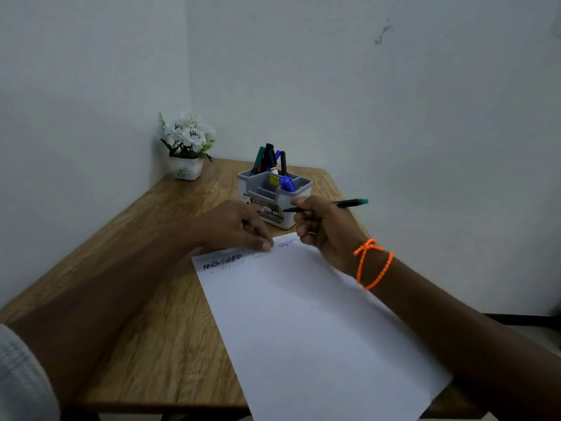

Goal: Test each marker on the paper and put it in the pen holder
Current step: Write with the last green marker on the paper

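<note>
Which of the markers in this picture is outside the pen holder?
The black marker with the green end, held level in the right hand above the paper. All the others stand in the grey pen holder.

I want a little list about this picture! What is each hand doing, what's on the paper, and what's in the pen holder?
left hand: fingertips press the top edge of the paper
right hand: grips a black marker with a green end, lifted off the paper
paper marks: black and blue squiggles along the top edge
pen holder: grey, on the wooden table, behind the hands; several markers stand in it, blue ones in the right compartment
wrist: orange bracelet on the right
corner: white flowers in a pot
</note>
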